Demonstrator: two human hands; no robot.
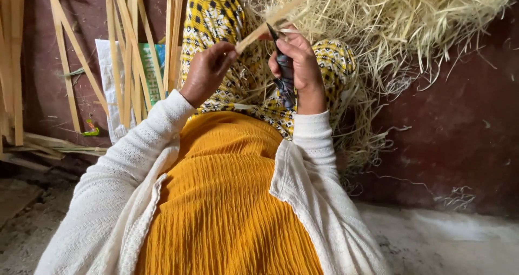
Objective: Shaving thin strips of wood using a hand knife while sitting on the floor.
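Observation:
My left hand (pixel 207 71) pinches the near end of a long pale bamboo strip (pixel 281 13) that slants up to the right. My right hand (pixel 300 64) grips a knife with a dark wrapped handle (pixel 285 80); its blade tip meets the strip just above my fingers. Both hands are raised over my lap, which is covered by yellow patterned cloth (pixel 216 15). I wear a cream knitted cardigan and a mustard-yellow top.
A big heap of pale bamboo shavings (pixel 400 21) lies at the upper right on the dark red floor (pixel 465 134). Several long bamboo slats (pixel 130 48) lean at the upper left, over a white sack (pixel 111 91). Grey concrete runs along the bottom.

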